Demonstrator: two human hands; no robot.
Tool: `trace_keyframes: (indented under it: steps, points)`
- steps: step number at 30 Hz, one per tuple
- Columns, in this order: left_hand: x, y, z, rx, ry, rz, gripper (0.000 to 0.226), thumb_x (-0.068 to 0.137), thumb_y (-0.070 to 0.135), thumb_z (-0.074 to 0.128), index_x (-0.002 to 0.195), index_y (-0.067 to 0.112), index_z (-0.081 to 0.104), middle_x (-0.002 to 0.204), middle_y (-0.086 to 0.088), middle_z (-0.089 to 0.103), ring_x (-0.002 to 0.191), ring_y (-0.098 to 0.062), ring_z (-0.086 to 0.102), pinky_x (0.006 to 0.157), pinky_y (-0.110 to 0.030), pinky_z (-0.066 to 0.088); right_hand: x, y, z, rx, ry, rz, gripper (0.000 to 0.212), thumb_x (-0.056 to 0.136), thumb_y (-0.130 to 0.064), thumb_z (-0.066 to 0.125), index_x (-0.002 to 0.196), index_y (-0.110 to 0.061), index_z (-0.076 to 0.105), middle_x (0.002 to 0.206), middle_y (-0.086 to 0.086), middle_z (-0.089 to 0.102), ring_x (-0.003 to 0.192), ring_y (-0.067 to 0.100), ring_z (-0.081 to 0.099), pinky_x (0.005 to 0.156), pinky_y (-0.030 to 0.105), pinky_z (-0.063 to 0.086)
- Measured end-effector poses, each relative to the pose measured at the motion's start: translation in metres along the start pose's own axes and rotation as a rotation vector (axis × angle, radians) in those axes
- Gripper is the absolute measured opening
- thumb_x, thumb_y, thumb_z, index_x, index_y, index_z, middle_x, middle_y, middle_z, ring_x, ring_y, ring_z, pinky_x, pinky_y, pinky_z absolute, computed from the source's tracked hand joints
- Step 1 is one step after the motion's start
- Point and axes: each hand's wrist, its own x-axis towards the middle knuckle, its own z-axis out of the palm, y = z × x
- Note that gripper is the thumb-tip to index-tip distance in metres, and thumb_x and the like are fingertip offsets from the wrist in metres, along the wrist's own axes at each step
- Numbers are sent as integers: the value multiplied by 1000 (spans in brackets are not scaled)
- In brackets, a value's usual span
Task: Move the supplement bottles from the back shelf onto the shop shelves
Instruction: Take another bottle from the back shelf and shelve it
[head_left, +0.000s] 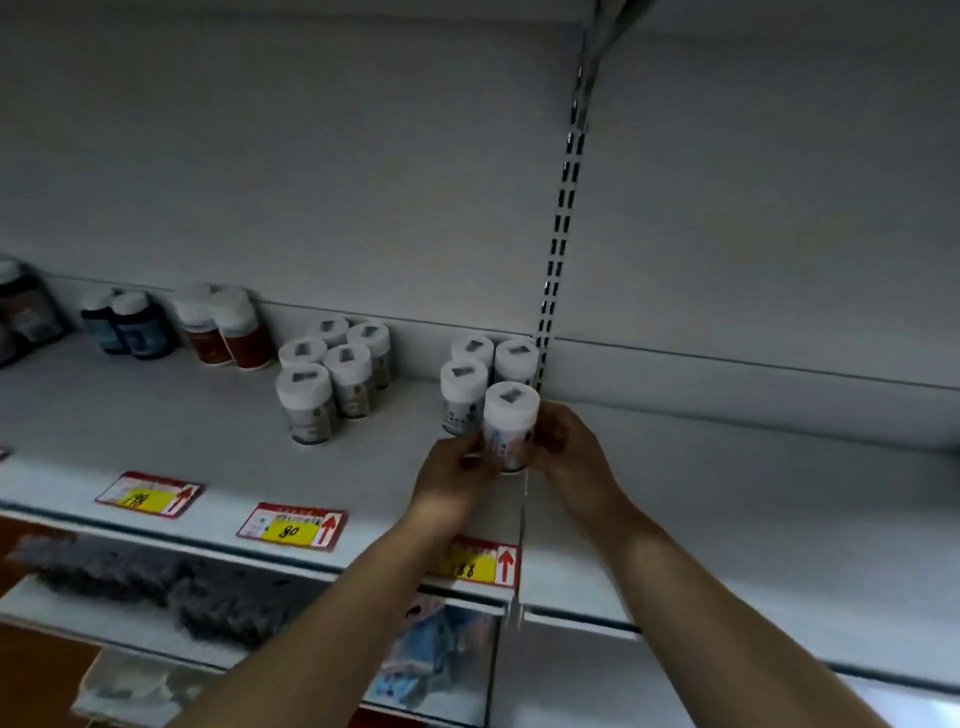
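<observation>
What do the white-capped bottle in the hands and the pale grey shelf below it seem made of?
White-capped bottle: likely plastic, since the cap looks matte, opaque and moulded. Pale grey shelf: probably painted metal, given its smooth, even sheen and thin front edge, though blur leaves both open.

Both bare arms stretch forward, close together at the wrists. The left hand (457, 470) and the right hand (569, 452) grip one bottle (510, 422) from both sides, fingers curled.
</observation>
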Motion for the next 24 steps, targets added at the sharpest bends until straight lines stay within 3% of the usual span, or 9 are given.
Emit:
trace_keyframes:
  steps: [3, 6, 9, 11, 16, 21, 24]
  points:
    - [9, -1, -1, -27, -41, -46, 32, 85, 11, 60, 117, 16, 56, 105, 2, 59, 96, -11, 55, 83, -20, 39, 7, 10, 4, -94, 58, -22, 47, 70, -6, 77, 112, -14, 58, 108, 0, 66, 99, 13, 63, 84, 19, 49]
    - [15, -4, -3, -32, -89, -37, 29, 84, 11, 60, 110, 22, 56, 103, 5, 58, 99, -11, 55, 83, -18, 38, 17, 15, 4, -114, 87, 0, 47, 72, 0, 74, 114, -9, 56, 109, 4, 64, 97, 12, 61, 74, 6, 47]
    - [22, -5, -5, 3, -91, -9, 33, 68, 29, 55, 101, 31, 56, 101, 7, 62, 101, -14, 60, 91, -26, 44, 28, 20, 4, -145, 87, 5, 48, 73, 1, 73, 117, -6, 55, 113, 7, 63, 101, 15, 60, 76, 5, 47]
    - [26, -6, -6, 17, -108, 1, 36, 65, 29, 51, 101, 34, 54, 101, 9, 62, 101, -14, 60, 94, -29, 45, 35, 22, 5, -155, 95, 7, 49, 72, 1, 73, 118, -6, 55, 112, 5, 63, 102, 15, 60, 75, 4, 46]
    - [30, -6, -6, 30, -151, 20, 42, 68, 32, 52, 110, 30, 56, 108, 9, 61, 105, -11, 59, 96, -29, 45, 43, 25, 5, -188, 104, 11, 52, 73, 1, 72, 121, -4, 54, 113, 4, 62, 103, 16, 59, 74, 1, 44]
    - [34, -10, -6, 34, -142, 2, 38, 85, 13, 58, 122, 22, 54, 114, 5, 59, 108, -12, 57, 96, -26, 42, 47, 29, 5, -195, 106, 26, 51, 73, 2, 72, 121, -6, 54, 114, 6, 62, 104, 16, 58, 75, 2, 45]
    - [36, -10, -7, 45, -144, 9, 41, 84, 17, 60, 124, 21, 53, 119, 1, 60, 108, -12, 57, 94, -25, 41, 48, 28, 6, -192, 110, 29, 52, 73, 2, 72, 121, -8, 54, 112, 2, 61, 104, 15, 58, 77, 3, 46]
